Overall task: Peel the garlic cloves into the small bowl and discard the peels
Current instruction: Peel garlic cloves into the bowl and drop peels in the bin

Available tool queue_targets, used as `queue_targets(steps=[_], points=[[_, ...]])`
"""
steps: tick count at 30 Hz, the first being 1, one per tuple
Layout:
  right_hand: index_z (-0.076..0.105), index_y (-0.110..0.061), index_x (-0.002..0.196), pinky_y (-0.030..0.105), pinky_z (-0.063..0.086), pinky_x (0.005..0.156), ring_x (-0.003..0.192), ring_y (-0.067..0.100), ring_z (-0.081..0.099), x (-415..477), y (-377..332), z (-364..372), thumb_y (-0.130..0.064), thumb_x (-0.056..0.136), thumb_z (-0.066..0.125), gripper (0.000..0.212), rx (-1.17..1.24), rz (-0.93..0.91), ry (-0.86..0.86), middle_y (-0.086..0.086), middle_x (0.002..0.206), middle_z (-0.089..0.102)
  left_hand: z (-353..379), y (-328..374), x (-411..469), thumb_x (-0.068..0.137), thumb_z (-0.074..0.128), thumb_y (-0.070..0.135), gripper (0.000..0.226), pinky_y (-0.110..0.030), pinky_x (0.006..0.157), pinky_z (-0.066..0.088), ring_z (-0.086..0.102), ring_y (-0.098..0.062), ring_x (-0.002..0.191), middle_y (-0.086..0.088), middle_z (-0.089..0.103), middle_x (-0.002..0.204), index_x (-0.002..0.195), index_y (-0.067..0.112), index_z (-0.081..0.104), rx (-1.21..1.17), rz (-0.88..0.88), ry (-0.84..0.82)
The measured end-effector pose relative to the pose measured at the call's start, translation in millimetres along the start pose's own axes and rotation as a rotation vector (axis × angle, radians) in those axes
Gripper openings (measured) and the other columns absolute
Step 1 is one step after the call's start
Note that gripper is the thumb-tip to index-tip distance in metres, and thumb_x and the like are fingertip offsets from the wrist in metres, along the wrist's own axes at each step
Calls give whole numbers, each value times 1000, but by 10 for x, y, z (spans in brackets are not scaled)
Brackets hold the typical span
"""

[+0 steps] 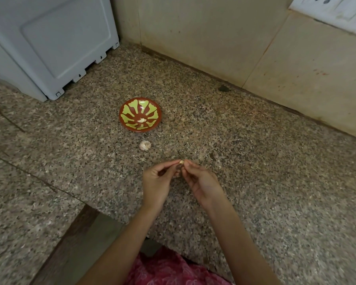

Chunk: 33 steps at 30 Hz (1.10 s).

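The left hand [156, 182] and right hand [201, 182] clamp their fingers on one garlic clove [181, 162] above the desk [255, 161], apparently to loosen its skin, near the garlic bulb [145, 145] at ten o'clock and the small bowl [130, 112] at eleven, which holds a peeled clove [141, 120].

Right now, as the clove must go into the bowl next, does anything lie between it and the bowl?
Only the garlic head lies on the counter, roughly between the clove and the bowl; carried over it, the way looks open.
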State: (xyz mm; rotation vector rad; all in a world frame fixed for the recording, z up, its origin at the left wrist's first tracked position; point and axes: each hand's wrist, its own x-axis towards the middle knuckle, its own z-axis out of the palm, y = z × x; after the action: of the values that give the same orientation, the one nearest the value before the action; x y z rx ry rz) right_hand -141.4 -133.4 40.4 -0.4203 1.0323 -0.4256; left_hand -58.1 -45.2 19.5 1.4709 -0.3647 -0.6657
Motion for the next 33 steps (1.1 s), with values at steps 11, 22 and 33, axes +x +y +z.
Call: queue_targets(steps=[11,22,33], points=[[73,-1,92,19,58,71,75,12,71,17,34,-19,5,85,68,10,-182,-144,-24,8,85,76,-50,-38,3,87,64,0,21,-34,84,56,71,-16,91,3,75,96,100,13,75,66,32,-6],[77,-10,92,22,57,74,84,17,73,74,56,-43,-2,84,74,11,-639,-513,-76,5,89,77,-44,-21,28,84,67,-5,19,-28,81,56,71,-20,90,-4,74,91,93,11,73,-76,-128,64],[76,-16,108,38,62,70,78,10,73,125,56,-141,-10,89,71,20,-1078,-839,-90,-9,98,76,-100,49,42,84,67,-4,19,-21,74,55,72,-18,84,-2,75,88,94,10,75,-14,-72,9]])
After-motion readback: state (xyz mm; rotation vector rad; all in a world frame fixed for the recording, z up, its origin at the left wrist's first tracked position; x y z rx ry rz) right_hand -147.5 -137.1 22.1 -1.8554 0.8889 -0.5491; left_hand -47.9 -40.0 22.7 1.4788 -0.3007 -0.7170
